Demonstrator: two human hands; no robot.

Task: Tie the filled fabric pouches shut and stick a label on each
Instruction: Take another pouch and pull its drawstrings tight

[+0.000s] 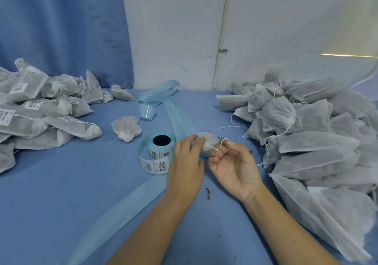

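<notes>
Lying on the blue table [81,182] just right of the label roll [161,145], the small pouch [209,138] sits under the left hand [185,168], whose fingertips [199,141] curl over its near side and hold it. The right hand [235,170], palm up, pinches the white drawstring [222,142] between thumb and bent fingers, with the loop arching above them.

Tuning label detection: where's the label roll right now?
Head view, centre of the blue table: the label roll stands just left of the left hand, with a crumpled white pouch behind it to the left.
</notes>
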